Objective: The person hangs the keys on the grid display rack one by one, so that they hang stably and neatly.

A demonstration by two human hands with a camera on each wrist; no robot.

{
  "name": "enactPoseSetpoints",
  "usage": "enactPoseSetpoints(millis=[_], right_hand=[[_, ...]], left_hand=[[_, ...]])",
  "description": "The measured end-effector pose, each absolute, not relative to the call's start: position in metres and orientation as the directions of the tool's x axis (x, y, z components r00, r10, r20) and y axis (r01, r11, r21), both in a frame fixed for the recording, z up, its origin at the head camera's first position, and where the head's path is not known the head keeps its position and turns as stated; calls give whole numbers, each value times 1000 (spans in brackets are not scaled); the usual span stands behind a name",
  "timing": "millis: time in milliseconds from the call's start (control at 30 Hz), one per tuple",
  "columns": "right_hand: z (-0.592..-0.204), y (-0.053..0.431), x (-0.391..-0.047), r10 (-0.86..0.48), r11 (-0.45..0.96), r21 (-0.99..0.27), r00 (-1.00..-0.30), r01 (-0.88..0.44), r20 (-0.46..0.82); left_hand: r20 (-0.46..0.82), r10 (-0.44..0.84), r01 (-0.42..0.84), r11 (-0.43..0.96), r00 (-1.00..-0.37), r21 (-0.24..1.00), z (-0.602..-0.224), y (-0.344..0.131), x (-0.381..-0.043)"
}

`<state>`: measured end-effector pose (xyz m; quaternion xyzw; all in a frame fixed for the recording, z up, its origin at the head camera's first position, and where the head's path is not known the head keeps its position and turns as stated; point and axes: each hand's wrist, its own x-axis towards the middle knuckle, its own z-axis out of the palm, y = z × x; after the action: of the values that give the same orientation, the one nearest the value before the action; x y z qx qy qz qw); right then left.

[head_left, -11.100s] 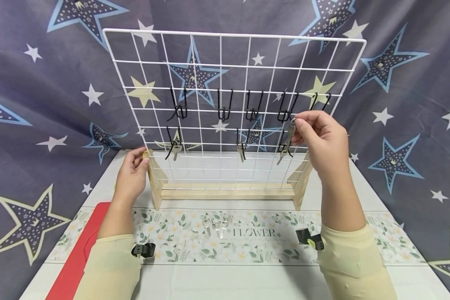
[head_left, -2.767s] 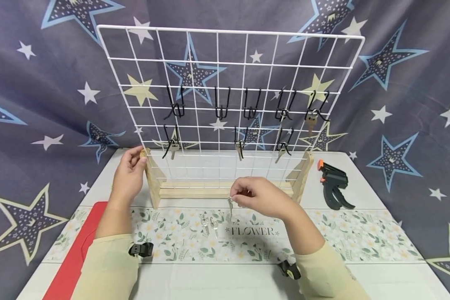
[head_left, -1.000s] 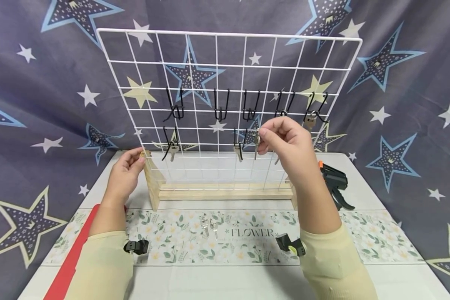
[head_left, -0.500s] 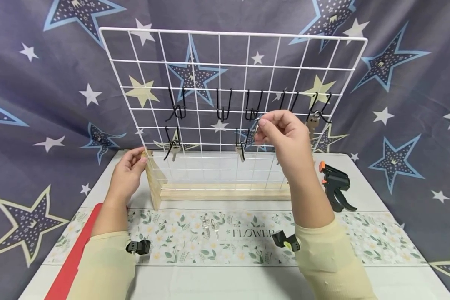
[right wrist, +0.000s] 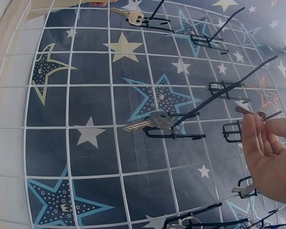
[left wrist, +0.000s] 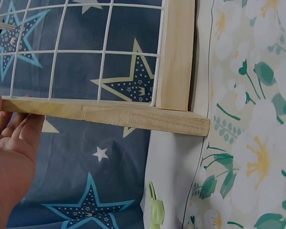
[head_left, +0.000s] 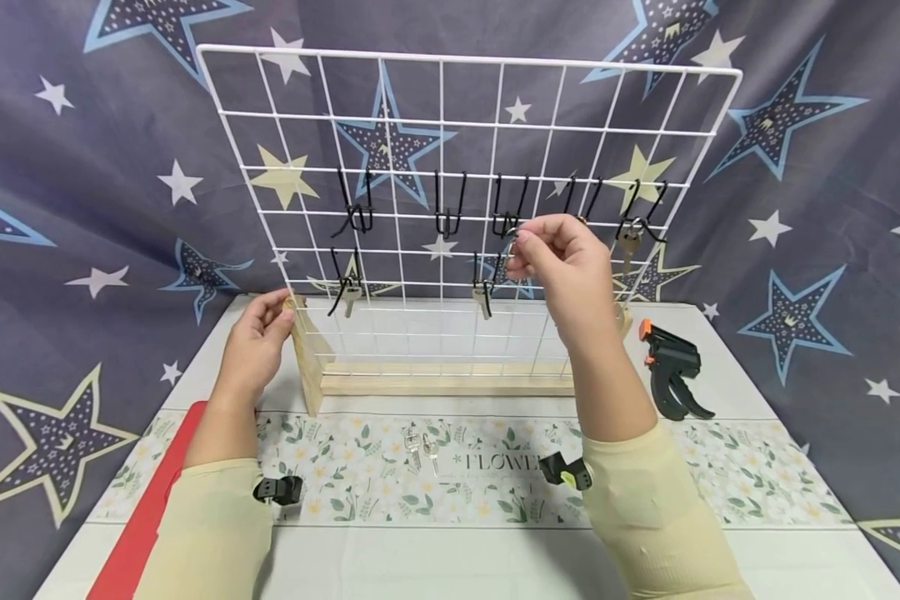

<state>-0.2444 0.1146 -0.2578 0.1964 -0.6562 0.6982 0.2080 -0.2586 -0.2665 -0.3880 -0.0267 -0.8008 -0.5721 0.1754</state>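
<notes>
the right hand (head_left: 570,260) pinches a ringed key (head_left: 513,232) between thumb and fingertips, just beside the third black hook (head_left: 505,222) from the left in the upper row of the white wire grid (head_left: 442,124); whether ring and hook touch, i cannot tell. the left hand (head_left: 253,337) is clamped on the wooden side post (head_left: 310,358). two loose keys (head_left: 413,447) lie on the floral strip (head_left: 345,475) below.

Bright head view; dimmer wrist views
</notes>
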Motion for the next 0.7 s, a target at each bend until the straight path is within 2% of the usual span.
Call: enactPoseSetpoints(millis=[700], right_hand=[[-256,107,-264,91,49,-847,-842,-530,532]], left_hand=[[305,-159,237,341,-939,910,-389,-265,-258]])
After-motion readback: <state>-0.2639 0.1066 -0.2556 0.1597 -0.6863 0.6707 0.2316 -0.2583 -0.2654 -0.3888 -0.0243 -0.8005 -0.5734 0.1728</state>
